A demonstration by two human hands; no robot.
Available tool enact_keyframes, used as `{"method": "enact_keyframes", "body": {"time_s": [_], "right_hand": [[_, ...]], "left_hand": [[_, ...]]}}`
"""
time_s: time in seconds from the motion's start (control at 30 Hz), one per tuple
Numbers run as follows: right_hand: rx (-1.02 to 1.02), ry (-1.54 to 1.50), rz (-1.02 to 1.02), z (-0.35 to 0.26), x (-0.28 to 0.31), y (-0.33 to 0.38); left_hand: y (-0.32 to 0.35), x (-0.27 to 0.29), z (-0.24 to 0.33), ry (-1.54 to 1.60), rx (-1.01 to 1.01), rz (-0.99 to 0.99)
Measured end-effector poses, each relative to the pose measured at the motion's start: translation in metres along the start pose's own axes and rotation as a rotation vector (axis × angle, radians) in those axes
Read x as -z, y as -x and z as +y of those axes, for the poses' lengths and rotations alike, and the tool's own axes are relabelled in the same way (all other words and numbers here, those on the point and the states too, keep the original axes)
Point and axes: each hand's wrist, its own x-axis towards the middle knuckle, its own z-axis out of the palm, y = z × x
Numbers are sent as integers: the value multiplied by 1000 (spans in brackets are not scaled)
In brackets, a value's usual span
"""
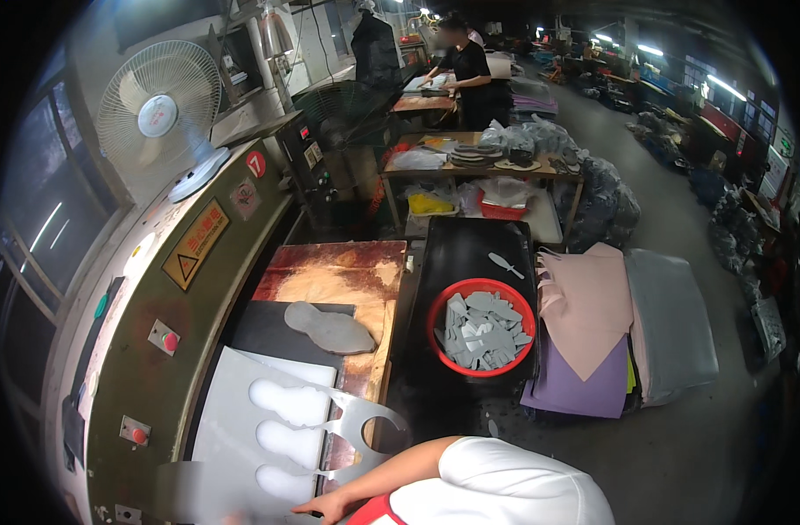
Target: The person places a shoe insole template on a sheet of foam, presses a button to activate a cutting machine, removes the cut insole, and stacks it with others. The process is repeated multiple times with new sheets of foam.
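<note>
A grey sheet [221, 416] with several sole-shaped cutouts lies on the press bed, white sheeting [286, 404] showing through the holes. Its right side, a thin looped strip [365, 411], hangs past the bed's edge. My right hand [332, 505] is at the sheet's near right edge, fingers closed on it, partly cut off by the frame. Only a smeared bit of my left hand [234, 519] shows at the lower edge, beside the blurred near corner of the sheet. Beyond the sheet, a grey sole-shaped piece [328, 328] rests on a black pad [260, 325].
The green press [177, 332] with red buttons runs along the left, a fan [159, 114] on top. A red basin [434, 343] of grey scraps stands on a black table [435, 254] to the right. Stacked sheets [584, 306] lie beyond it. Another person [470, 66] works farther back.
</note>
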Motion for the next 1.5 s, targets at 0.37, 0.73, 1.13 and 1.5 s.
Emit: {"method": "enact_keyframes", "body": {"time_s": [0.37,0.73,1.13,1.5], "right_hand": [[-628,-534,-24,-96,23,23],[-630,-222,92,-137,72,47],[-686,-481,-667,-164,16,1],[-904,-992,-523,-154,-13,3]], "left_hand": [[50,-69,103,267,230,-21],[33,32,17,541,1201,1055],[61,79,47,-86,280,251],[131,-5,115,341,457,-5]]}}
